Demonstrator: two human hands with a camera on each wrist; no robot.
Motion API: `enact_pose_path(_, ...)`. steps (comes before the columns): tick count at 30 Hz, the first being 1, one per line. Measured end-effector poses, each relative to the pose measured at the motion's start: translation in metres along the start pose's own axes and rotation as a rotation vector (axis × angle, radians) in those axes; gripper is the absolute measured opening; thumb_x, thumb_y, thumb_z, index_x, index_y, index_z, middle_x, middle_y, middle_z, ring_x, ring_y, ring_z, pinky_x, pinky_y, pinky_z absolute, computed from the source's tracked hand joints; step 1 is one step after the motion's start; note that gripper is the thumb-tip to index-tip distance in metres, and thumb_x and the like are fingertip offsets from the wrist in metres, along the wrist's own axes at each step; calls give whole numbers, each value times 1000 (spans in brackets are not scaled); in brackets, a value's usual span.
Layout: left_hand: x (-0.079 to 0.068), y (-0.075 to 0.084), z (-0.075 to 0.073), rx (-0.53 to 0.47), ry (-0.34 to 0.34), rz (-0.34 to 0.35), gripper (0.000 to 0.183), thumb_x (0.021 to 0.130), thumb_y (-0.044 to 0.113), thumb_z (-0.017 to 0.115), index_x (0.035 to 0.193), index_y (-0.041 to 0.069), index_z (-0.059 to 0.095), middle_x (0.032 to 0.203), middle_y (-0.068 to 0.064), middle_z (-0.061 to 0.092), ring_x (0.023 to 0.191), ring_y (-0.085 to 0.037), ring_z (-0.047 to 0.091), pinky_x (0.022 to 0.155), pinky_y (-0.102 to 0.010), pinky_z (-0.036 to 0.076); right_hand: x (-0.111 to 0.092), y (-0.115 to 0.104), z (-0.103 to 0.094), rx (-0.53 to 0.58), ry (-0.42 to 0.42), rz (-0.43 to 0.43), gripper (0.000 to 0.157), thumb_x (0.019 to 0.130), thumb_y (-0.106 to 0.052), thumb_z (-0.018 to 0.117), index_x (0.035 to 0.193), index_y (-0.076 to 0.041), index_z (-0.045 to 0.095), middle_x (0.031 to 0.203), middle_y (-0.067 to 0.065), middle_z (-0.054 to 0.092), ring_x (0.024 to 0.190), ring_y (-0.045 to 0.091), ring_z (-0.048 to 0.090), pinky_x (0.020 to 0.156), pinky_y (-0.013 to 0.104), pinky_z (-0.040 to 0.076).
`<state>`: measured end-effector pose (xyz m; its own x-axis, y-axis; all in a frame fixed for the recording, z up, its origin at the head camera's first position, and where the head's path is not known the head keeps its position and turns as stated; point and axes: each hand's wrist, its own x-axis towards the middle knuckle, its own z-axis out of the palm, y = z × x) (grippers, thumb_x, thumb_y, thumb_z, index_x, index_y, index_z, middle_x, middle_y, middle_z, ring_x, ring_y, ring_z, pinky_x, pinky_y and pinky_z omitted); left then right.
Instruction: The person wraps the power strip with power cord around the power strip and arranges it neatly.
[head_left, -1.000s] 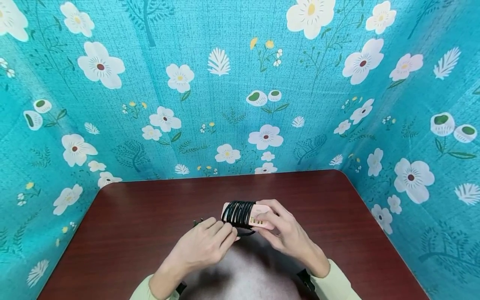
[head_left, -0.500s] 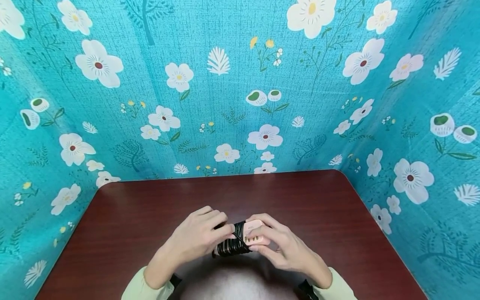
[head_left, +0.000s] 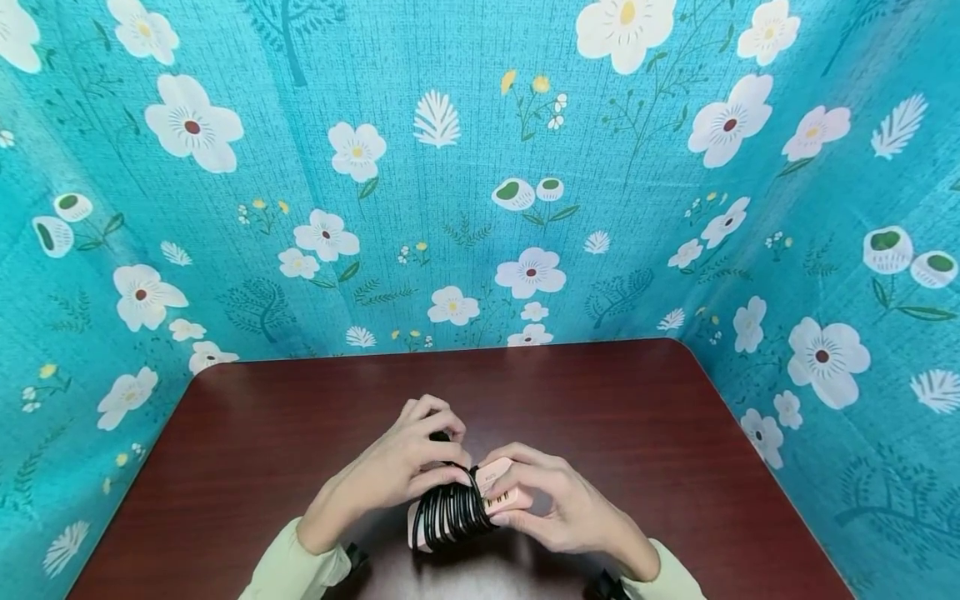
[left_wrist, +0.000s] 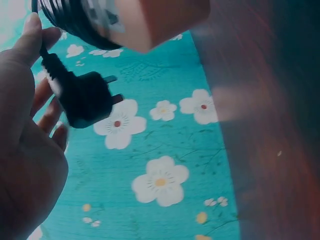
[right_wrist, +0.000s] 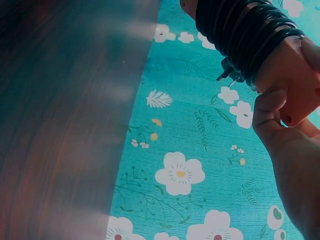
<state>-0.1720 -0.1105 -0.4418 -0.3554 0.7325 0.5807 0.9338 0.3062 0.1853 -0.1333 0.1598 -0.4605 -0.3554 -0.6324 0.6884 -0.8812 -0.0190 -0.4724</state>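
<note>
A pink power strip [head_left: 492, 472] is held above the table, tilted, with its black cord [head_left: 452, 512] wound in many turns around its middle. My right hand [head_left: 558, 498] grips the strip's right end, where small sockets show. My left hand [head_left: 401, 460] pinches the cord between thumb and finger, just above the strip. In the left wrist view, a black plug [left_wrist: 87, 97] with metal pins hangs from the pinched cord beside the palm. The right wrist view has the thumb on the strip's pink end [right_wrist: 287, 70].
A dark red-brown table [head_left: 315, 408] lies under both hands. Teal floral cloth [head_left: 450, 208] hangs behind it and on both sides, close to the table's edges.
The strip has come lower and nearer the body, its left end tipping down. My left hand has risen from below the strip to above it, bringing the cord over the windings.
</note>
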Motion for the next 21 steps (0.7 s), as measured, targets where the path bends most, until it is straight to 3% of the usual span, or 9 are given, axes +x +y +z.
enact_pose_path(4,-2,-2,6,-69,8,-53,20,101,49,62,98,33,75,101,8,51,101,-11,39,87,-34,25,1,2,1,27,13,7,27,87,-3,83,108,-13,69,120,13,69,114,25,67,95,34,58)
enact_pose_path(12,-2,-6,16,-198,-12,-105,12,95,43,74,93,31,74,96,12,55,97,-5,40,85,-29,24,-4,7,9,114,76,71,32,80,-12,93,98,-12,66,117,15,70,108,24,68,89,30,59)
enact_pose_path(21,-2,-14,35,-513,-3,-169,15,94,23,79,91,24,64,92,9,59,88,-5,44,80,-23,39,-5,11,16,190,174,53,36,73,-2,95,90,-9,64,111,18,71,103,26,70,84,31,60)
